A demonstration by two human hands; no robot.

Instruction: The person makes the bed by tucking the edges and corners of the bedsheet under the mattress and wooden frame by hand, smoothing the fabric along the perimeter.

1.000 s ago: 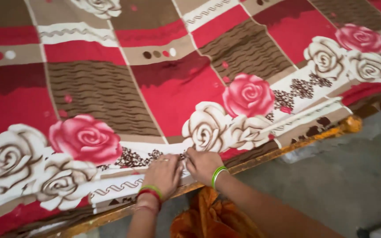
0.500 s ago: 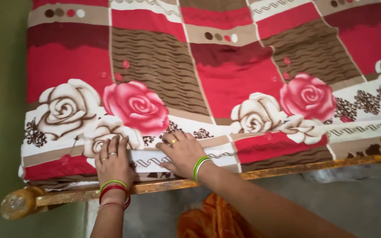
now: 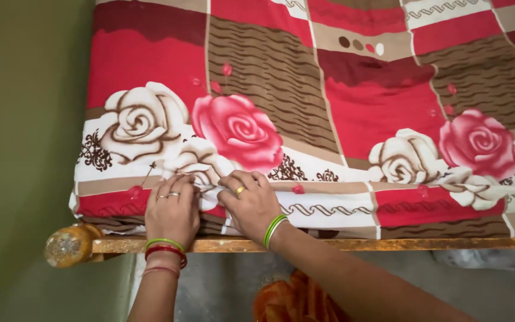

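We look down on a bed whose wooden frame (image 3: pixel 341 244) runs level across the view, with a green wall (image 3: pixel 25 131) at its left end and a rounded bedpost knob (image 3: pixel 67 244) at the corner. Over the bed lies a red, brown and cream bedsheet (image 3: pixel 353 113) printed with roses, its edge hanging down the side just above the frame, so its long axis follows the frame.

Nearest the knob, our left hand (image 3: pixel 171 212) lies flat on that hanging edge, fingers spread and lightly curled, pressing the cloth rather than closing on it. Just to its right, almost touching, our right hand (image 3: pixel 251 204) bends its fingers over a fold of the same edge; whether that grip truly pinches the cloth we cannot tell. The left hand is nearer the corner; most of the sheet's edge stretches away right of both hands.
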